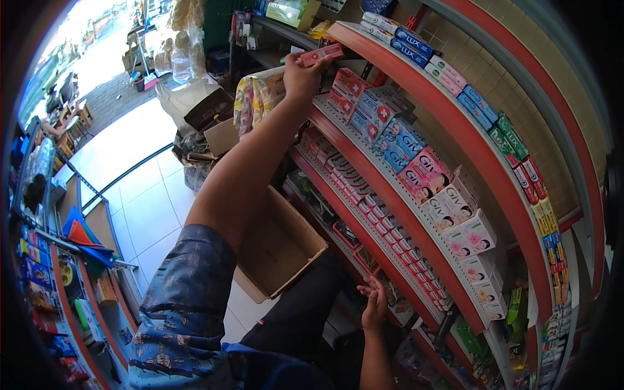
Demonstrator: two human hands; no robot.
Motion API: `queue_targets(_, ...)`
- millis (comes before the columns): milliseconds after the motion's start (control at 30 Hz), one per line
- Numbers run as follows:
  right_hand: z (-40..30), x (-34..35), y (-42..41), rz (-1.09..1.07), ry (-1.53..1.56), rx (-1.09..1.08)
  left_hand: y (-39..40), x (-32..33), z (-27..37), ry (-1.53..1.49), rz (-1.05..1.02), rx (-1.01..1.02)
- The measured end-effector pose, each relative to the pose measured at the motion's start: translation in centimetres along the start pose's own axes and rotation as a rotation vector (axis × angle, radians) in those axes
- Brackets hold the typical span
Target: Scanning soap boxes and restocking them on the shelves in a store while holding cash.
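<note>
My left hand (303, 80) holds a small pink soap box (321, 55) at the left end of a red-edged shelf, below the tier above. Close to it, pink Zen soap boxes (347, 92) stand stacked, with pale blue Zen boxes (371, 114) beside them. Further along the same tier are blue, pink and white Giv soap boxes (426, 173). My right hand (374, 303) is low in front of the lower shelves, fingers apart, with nothing in it. An open cardboard box (282, 243) lies below my left forearm, by my leg.
Pepsodent toothpaste boxes (385, 219) fill the tier below. Lux soap packs (412, 46) and other soap packs line the upper shelf (438, 102). Plastic-wrapped goods (258, 100) and an opened carton (224, 136) stand left of the shelving. Another stocked rack (63, 282) is across the tiled floor (151, 204).
</note>
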State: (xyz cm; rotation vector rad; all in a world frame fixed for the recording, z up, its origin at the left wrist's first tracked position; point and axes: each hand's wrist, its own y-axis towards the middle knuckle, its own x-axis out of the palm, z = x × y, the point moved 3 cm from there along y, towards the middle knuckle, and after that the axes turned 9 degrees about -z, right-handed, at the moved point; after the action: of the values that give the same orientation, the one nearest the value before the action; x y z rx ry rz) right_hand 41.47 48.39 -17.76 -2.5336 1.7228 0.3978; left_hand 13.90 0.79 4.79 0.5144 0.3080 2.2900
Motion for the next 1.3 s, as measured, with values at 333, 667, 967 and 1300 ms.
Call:
queue_targets(333, 3.5, -1.2, -2.0, 0.042, 0.002, 0.071, 5.5, 4.4, -0.6, -0.036, -0.339, -0.144)
queue_targets(667, 5.0, -1.4, -2.5, 0.05, 0.022, 0.173, 3.5, 6.1, 0.4, 0.059, -0.614, -0.421)
queue_targets(967, 6.4, -1.5, -2.4, 0.047, 0.093, 0.211, 2.5, 6.7, 1.1, 0.233, -0.603, -0.497)
queue_targets(1300, 6.8, -1.5, -2.8, 0.042, 0.091, 0.23, 5.1, 7.5, -3.0, 0.323, -0.674, -0.461)
